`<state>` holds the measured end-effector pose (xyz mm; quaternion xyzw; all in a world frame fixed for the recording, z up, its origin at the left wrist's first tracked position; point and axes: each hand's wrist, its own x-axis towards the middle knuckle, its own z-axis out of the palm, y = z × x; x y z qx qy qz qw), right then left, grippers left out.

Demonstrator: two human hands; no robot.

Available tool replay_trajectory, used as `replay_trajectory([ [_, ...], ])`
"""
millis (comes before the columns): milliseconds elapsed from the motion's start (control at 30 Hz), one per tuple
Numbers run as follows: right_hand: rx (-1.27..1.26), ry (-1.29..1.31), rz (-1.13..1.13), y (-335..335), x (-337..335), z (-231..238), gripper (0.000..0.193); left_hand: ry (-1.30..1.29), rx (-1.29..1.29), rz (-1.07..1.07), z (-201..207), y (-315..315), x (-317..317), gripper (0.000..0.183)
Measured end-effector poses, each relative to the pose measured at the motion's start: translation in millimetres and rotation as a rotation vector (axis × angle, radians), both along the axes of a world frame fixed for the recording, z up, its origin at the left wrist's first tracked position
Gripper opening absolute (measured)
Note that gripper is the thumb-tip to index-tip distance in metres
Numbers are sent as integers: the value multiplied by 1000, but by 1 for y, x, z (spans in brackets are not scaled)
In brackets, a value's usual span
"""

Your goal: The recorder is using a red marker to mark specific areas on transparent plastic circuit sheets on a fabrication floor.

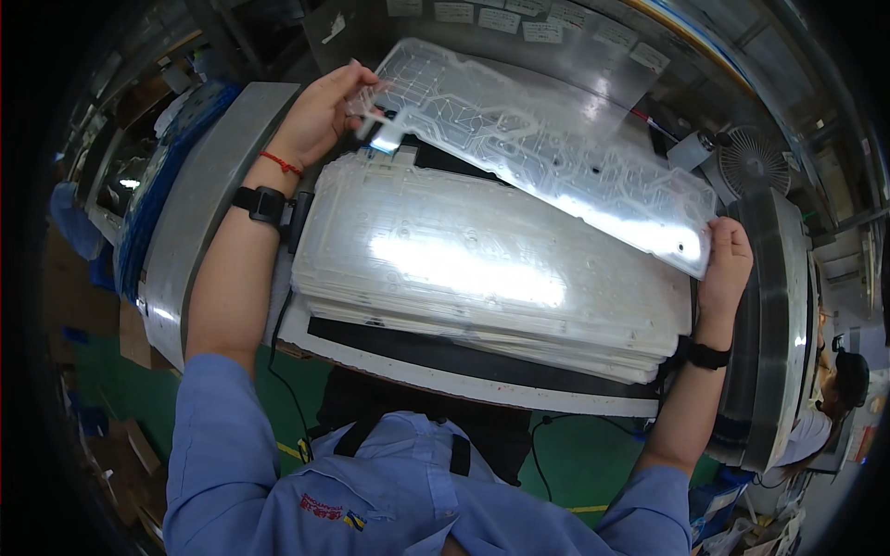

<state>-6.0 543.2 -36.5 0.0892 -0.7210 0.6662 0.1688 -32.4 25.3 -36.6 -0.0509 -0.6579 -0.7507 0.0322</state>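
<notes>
A thin, clear plastic sheet with a fine pattern of pale traces (519, 139) is held up by its two ends, tilted down to the right. My left hand (324, 107) pinches its left end, near a narrow tab that sticks out. At the lower right corner, the fingers of my right hand (726, 264) are closed on the sheet's edge. Below it lies a thick stack of similar whitish translucent sheets (464, 255), bright with glare on top. The raised sheet hides the far edge of the stack.
The stack rests on a white-edged worktable (482, 393) with a dark surface. Metal panels stand at left (209, 185) and right (779, 324). A small grey fan (753, 159) is at the far right. Cables hang below the table, and another person (834, 398) is at the right edge.
</notes>
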Motion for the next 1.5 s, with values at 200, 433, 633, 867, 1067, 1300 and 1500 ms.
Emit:
replay_trajectory([
  [200, 70, -7, 42, -16, 5, 9, 49, -17, -145, 38, -1, 3, 0, 28],
  [433, 46, -9, 57, -16, 5, 10, 53, -87, -208, -46, -2, -1, -1, 28],
  [633, 9, -42, 68, -13, 4, 8, 52, -60, -58, -17, -9, -8, -6, 25],
  [867, 141, -100, 66, -16, 3, 10, 44, -44, 22, 90, -11, -7, -8, 42],
  [1067, 376, -251, 145, -18, 7, 6, 35, -80, 15, 59, -7, -3, -4, 46],
  [1300, 442, -273, 220, -16, 11, 5, 21, -108, -44, -13, -4, -3, -1, 41],
  [1500, 405, -139, 181, -12, 8, 4, 16, -113, -49, -59, -5, -4, -1, 40],
])
